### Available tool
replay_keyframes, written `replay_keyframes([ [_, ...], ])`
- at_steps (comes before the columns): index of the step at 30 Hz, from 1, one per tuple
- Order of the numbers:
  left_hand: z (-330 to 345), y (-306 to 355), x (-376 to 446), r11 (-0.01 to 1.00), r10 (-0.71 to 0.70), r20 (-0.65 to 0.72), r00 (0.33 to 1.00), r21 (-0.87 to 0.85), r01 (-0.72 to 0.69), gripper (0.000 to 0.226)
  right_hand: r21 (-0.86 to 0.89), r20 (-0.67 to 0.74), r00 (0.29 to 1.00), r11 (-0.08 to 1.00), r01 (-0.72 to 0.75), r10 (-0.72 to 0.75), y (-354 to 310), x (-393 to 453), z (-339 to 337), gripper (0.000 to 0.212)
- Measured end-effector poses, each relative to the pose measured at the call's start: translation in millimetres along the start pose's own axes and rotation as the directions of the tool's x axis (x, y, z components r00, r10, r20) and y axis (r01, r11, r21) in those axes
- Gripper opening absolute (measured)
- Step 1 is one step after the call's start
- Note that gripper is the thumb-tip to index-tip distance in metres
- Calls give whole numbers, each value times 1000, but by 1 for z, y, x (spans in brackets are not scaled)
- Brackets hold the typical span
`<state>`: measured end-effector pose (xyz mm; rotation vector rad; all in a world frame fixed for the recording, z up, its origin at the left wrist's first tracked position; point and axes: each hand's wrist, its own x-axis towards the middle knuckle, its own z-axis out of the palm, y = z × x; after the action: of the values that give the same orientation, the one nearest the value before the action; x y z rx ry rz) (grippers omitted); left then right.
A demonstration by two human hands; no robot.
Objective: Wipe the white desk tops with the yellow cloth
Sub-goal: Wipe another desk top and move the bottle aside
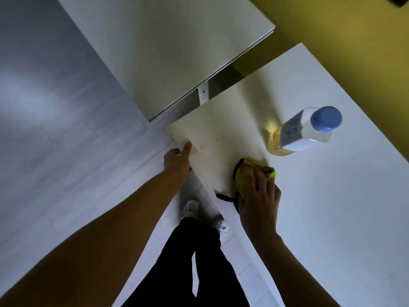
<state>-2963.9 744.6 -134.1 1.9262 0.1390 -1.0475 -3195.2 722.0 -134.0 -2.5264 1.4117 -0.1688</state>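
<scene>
Cloth down, bottle close at one o'clock
Right hand (257, 196) presses flat fingers on the yellow cloth (245, 176) near the desk top (332, 207) edge; left hand (178, 159) grips the corner; a wide swipe could topple the blue-capped bottle (303, 131)
</scene>
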Motion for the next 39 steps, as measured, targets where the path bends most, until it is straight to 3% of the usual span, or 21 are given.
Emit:
replay_keyframes([
  [5, -26, -11, -5, 1000, 0, 19, 1000, -25, 0, 22, 14, 100, 981, 986, 163, -164, -26, 47, -4, 63],
  [9, -60, -23, -12, 999, -37, -21, 999, -21, 36, 34, 18, 189, 942, 960, 278, -276, -60, 74, -3, 62],
  [16, -79, -30, -8, 999, -49, -12, 999, 3, 49, 43, -109, 346, 928, 976, 188, -140, -109, 91, -14, 66],
  [19, -72, -31, -17, 985, 67, -120, 990, 166, -47, 43, -107, 370, 897, 948, 300, -242, -121, 117, -37, 66],
  [21, -70, -35, -27, 892, 360, -193, 913, 358, -276, 52, -53, 331, 855, 897, 440, -400, -134, 140, -49, 68],
  [23, -71, -46, -32, 637, 659, -95, 746, 598, -486, 49, -9, 305, 792, 830, 557, -529, -155, 165, -47, 61],
  [25, -71, -68, -31, 395, 784, 62, 618, 719, -572, 49, -8, 355, 713, 760, 650, -605, -178, 186, -29, 51],
  [27, -72, -86, -30, 296, 784, 147, 603, 766, -571, 60, -6, 483, 589, 670, 742, -648, -199, 194, -5, 50],
  [29, -72, -92, -33, 255, 776, 182, 604, 786, -564, 66, -4, 580, 499, 610, 792, -644, -211, 194, 14, 52],
  [33, -64, -88, -40, 324, 748, 126, 651, 788, -524, 74, 10, 620, 446, 575, 818, -645, -202, 208, 21, 52],
  [39, -62, -89, -39, 282, 768, 132, 627, 809, -516, 67, -98, 810, 353, 486, 868, -469, -166, 280, 17, 64],
])
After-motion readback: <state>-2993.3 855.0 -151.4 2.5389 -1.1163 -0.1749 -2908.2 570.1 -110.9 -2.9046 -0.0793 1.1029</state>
